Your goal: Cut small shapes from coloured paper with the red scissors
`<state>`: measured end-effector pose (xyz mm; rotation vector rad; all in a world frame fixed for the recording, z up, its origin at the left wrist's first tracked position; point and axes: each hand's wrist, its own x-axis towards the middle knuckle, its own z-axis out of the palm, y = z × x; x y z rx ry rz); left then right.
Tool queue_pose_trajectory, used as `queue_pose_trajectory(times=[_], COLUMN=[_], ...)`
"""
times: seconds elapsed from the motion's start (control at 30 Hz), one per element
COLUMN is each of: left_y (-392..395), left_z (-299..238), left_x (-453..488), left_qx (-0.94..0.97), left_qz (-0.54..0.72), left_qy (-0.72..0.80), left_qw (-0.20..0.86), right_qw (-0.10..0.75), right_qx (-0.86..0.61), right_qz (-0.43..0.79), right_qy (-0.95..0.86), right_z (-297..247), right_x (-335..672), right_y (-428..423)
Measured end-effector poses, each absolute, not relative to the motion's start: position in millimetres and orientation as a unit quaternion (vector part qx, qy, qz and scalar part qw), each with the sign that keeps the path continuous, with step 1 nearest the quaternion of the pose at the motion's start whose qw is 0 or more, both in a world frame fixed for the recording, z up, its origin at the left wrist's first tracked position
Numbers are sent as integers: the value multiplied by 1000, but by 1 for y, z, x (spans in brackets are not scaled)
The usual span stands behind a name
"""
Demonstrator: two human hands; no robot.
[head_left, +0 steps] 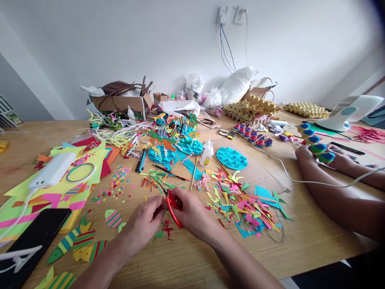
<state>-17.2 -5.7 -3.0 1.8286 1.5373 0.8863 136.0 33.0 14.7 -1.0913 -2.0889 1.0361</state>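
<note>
My right hand (192, 214) is closed round the red handles of small scissors (172, 204), whose blades point up and left over the wooden table (186, 261). My left hand (147, 220) is pinched on a small scrap I cannot make out, right beside the scissors. Tiny red cuttings (167, 230) lie on the table just under both hands. Striped paper fish (82, 243) and a striped oval (113, 218) rest to the left of my left hand.
A heap of coloured paper scraps (243, 208) lies to the right, a glue bottle (207, 153) and blue discs (231, 157) behind. Paper sheets, a power bank (54, 170) and a black phone (30, 245) sit left. Another person's hands (319, 156) hold painted egg-carton pieces at right.
</note>
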Motion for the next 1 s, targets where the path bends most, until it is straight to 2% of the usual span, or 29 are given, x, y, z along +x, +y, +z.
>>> queue_pose_trajectory(times=[0.27, 0.53, 1.0], left_y=[-2, -2, -10], left_z=[-7, -17, -26], left_x=[-18, -11, -10], left_qx=[640, 626, 624], left_qz=[388, 420, 423], left_qy=[556, 562, 586], left_qw=[361, 340, 297], right_qw=[352, 411, 425], right_qx=[-380, -355, -367], right_qz=[507, 623, 610], right_qy=[-689, -564, -559], right_z=[-1, -19, -30], right_x=[134, 124, 117], right_y=[43, 43, 36])
